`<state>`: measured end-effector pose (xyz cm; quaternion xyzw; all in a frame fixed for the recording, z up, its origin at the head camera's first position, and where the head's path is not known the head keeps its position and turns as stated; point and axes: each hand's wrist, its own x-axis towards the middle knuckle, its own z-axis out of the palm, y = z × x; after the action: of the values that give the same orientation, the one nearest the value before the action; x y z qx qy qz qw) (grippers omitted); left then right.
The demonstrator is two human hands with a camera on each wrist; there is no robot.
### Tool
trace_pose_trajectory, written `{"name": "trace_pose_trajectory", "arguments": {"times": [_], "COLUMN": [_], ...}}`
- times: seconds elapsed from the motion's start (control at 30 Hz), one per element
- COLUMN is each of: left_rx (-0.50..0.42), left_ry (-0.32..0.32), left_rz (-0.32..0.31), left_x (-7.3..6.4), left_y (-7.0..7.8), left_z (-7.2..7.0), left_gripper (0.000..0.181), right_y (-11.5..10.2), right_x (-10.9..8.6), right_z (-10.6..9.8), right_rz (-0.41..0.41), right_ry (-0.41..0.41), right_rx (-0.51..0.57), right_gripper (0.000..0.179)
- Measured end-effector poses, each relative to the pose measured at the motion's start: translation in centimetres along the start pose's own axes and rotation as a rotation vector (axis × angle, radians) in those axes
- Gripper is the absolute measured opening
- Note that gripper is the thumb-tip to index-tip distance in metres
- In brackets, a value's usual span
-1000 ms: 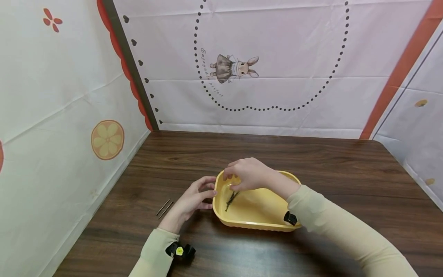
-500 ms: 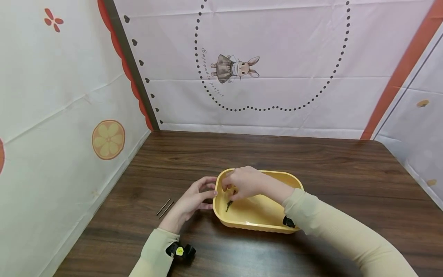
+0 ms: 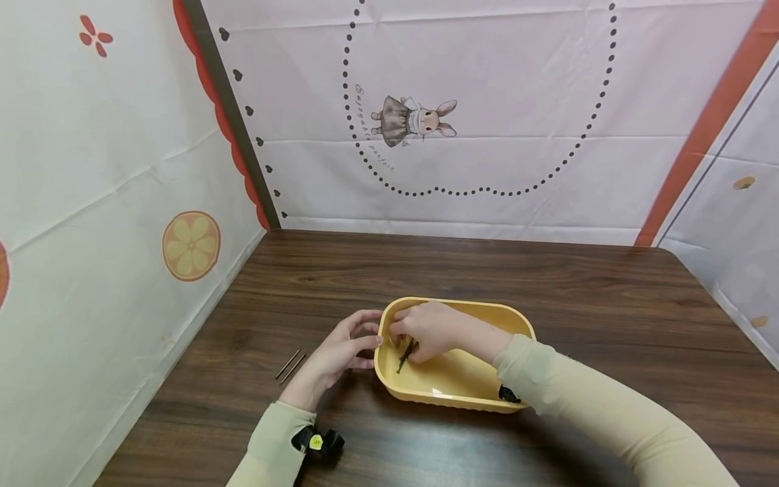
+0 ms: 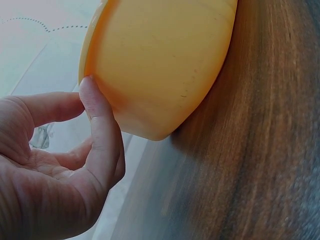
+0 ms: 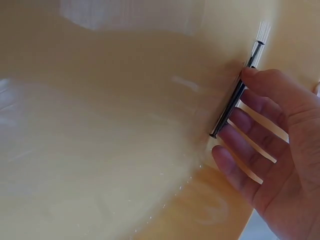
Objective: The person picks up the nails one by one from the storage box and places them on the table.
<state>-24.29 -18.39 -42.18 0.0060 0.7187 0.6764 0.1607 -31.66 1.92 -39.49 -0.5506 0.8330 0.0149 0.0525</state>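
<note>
A yellow plastic basin (image 3: 462,368) sits on the table in the head view. At its left end my left hand (image 3: 335,355) holds the rim, and the left wrist view has its thumb and a finger (image 4: 97,107) meeting at the rim. Inside, my right hand (image 3: 429,331) reaches down near the left end. Its thumb and fingertips are on a small bundle of dark nails (image 5: 230,107), which lie side by side against the basin; how many is hard to tell. Two more thin nails (image 3: 291,366) lie on the tabletop left of the left hand.
The dark wood table (image 3: 341,264) extends around the basin. Printed cloth (image 3: 517,101) hangs behind it and along both sides. A black wrist camera (image 3: 328,443) is strapped to the left sleeve.
My right hand has moved lower into the basin, and its thumb and fingers have closed on the nails there. My left hand stays at the rim. The basin has hardly shifted.
</note>
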Motion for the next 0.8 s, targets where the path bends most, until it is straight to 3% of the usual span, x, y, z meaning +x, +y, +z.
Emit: {"name": "trace_pose_trajectory", "arguments": {"times": [0.8], "left_rx": [-0.001], "left_ry": [-0.004], "left_rz": [-0.001], "left_x": [0.0], "left_y": [-0.03], "left_z": [-0.04], "left_gripper": [0.051], "right_y": [-0.45], "right_x": [0.49], "right_z": [0.92], "right_rz": [-0.063], "right_ry": [0.037], "right_rx": [-0.204], "right_gripper": [0.021]}}
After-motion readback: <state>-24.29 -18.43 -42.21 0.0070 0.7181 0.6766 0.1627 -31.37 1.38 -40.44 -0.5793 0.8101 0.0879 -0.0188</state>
